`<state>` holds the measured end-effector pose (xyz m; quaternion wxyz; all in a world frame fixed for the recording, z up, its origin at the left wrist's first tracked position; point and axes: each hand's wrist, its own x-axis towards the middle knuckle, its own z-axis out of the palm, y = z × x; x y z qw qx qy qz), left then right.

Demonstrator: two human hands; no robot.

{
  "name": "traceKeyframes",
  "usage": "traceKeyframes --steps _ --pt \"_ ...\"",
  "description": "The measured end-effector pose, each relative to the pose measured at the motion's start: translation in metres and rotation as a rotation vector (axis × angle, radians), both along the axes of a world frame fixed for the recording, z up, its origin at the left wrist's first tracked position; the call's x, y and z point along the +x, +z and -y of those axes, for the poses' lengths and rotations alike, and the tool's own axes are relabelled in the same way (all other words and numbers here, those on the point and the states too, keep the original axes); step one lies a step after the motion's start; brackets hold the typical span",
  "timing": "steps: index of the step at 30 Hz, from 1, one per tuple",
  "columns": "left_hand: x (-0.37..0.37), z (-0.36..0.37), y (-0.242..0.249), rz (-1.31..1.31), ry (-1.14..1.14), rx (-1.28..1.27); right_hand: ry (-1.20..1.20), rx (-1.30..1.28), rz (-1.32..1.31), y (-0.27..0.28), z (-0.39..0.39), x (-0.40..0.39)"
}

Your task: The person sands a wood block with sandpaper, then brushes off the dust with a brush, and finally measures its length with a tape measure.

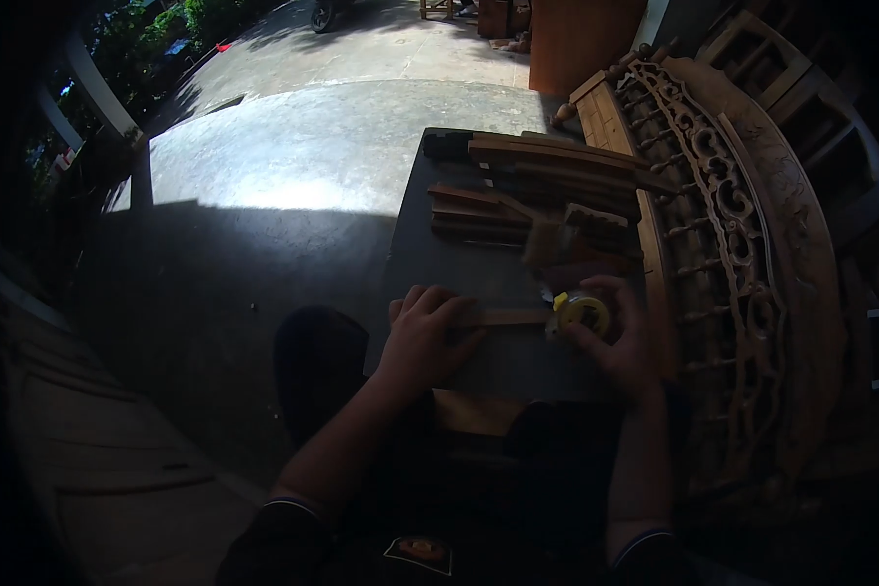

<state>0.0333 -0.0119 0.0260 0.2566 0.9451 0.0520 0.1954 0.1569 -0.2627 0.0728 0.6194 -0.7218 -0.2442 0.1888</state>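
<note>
My right hand (623,337) is closed round a yellow tape measure (586,313), thumb below and fingers above it. A thin brown wooden strip (513,317) lies crosswise, its right end at the tape measure. My left hand (428,327) is closed over the strip's left end, with the fingertips partly hidden. Both hands are low over a dark tabletop (498,366). Just beyond them, several dark wooden pieces (474,215) lie on the tabletop, and a small wooden block (547,239) is near the right hand.
Longer wooden pieces (557,156) lie at the tabletop's far edge, beside a black object (446,145). Along the right stands a carved wooden panel (732,215) with turned spindles, close to my right arm. Concrete floor (293,146) stretches away to the left, partly sunlit.
</note>
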Motion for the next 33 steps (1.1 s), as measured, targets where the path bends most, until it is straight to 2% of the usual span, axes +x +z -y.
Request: traceKeyframes --steps 4,7,11,14,17,20,23,26,29,33 --pt "-0.001 0.007 -0.003 0.021 -0.029 0.005 0.007 -0.088 0.142 0.004 -0.007 -0.005" --pt "-0.002 0.011 -0.005 0.023 -0.040 -0.012 0.038 -0.187 0.342 0.001 -0.016 -0.010" --pt "-0.002 0.014 -0.001 0.128 -0.070 -0.034 0.057 -0.167 0.482 -0.007 -0.028 -0.019" --pt "-0.005 0.017 0.007 0.202 -0.083 -0.084 -0.013 -0.064 0.475 -0.011 -0.034 -0.029" --pt "-0.004 0.018 0.005 0.205 -0.163 -0.280 -0.133 0.009 0.528 -0.019 -0.041 -0.036" --pt "-0.004 0.021 0.011 0.108 -0.243 -0.565 -0.069 0.097 0.559 -0.024 -0.041 -0.035" --pt "-0.004 0.010 0.008 -0.108 -0.333 -0.751 0.043 0.026 0.762 -0.013 -0.038 -0.034" --pt "-0.004 0.007 0.004 -0.137 -0.363 -1.105 0.132 0.081 0.762 -0.020 -0.038 -0.032" --pt "-0.006 0.008 0.016 -0.184 -0.281 -1.131 0.190 0.063 0.757 -0.021 -0.040 -0.036" --pt "-0.006 0.003 0.009 -0.125 -0.273 -0.858 0.254 0.004 0.752 -0.016 -0.040 -0.034"
